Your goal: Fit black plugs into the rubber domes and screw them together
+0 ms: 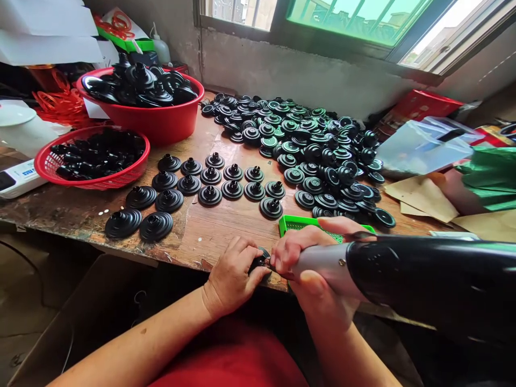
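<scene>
At the table's front edge, my left hand [230,274] is closed around a black stepped disc [263,253], which the fingers mostly cover. My right hand [320,293] grips the grey front of an electric screwdriver [427,285], whose large black body extends to the right. The tool's tip meets the disc between the two hands; the exact contact point is hidden. Behind my right hand lies a green perforated tray [299,221], partly covered. Left of centre, several black stepped discs with short necks [209,194] stand upright in rough rows.
A large heap of black discs [310,153] spreads across the back. At the left are a red tub [161,122] of discs and a red basket [99,181] of small black parts. A clear plastic box [419,145] and brown cardboard pieces [427,199] lie right.
</scene>
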Demonstrator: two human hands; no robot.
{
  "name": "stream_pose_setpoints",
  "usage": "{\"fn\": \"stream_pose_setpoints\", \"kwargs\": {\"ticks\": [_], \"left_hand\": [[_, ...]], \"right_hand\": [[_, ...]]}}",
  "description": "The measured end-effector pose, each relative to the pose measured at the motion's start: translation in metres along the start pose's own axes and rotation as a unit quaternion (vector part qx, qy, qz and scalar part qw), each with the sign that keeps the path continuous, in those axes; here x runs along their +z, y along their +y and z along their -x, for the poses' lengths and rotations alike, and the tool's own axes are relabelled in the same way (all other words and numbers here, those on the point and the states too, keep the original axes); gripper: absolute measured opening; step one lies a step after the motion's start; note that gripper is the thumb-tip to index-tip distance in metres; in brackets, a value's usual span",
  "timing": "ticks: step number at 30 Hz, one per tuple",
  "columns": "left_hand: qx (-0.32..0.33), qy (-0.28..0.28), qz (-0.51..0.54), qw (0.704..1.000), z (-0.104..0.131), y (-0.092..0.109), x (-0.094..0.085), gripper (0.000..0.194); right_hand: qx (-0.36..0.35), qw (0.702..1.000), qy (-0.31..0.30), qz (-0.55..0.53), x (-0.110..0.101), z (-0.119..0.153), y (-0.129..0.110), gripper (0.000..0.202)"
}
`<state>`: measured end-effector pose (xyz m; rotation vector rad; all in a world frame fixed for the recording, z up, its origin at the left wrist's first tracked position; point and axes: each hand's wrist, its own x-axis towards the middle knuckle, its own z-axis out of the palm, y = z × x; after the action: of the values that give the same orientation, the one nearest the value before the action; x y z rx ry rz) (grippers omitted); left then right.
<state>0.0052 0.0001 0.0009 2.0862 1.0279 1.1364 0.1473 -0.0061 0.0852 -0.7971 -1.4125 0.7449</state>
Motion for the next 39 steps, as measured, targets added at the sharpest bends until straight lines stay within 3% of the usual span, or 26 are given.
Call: {"fn": "stream_pose_setpoints", "kwargs": {"ticks": [6, 10, 16, 20, 30, 39], "left_hand": [[0.001, 0.014, -0.009, 1.000, 0.000, 0.001, 0.000, 0.007], [0.011, 0.044, 0.017, 0.999, 0.003, 0.002, -0.001, 0.034], [0.017, 0.094, 0.070, 0.993, 0.004, 0.003, -0.005, 0.002], [0.009, 0.104, 0.096, 0.990, 0.003, 0.003, -0.006, 0.006], [0.020, 0.101, 0.115, 0.988, 0.003, 0.000, -0.007, 0.010], [0.031, 0.080, 0.106, 0.991, 0.003, -0.001, -0.007, 0.019]], "right_hand": [[-0.002, 0.999, -0.001, -0.051, 0.000, -0.003, -0.008, 0.049], [-0.005, 0.998, -0.024, -0.050, 0.000, -0.006, -0.018, 0.021], [0.005, 0.998, 0.005, -0.055, 0.005, -0.003, -0.029, 0.037], [0.008, 0.999, -0.007, -0.039, 0.005, -0.003, -0.029, 0.028], [0.007, 0.999, -0.011, -0.041, 0.006, -0.004, -0.031, 0.027], [0.018, 0.998, -0.059, -0.030, -0.004, -0.008, -0.030, 0.029]]}}
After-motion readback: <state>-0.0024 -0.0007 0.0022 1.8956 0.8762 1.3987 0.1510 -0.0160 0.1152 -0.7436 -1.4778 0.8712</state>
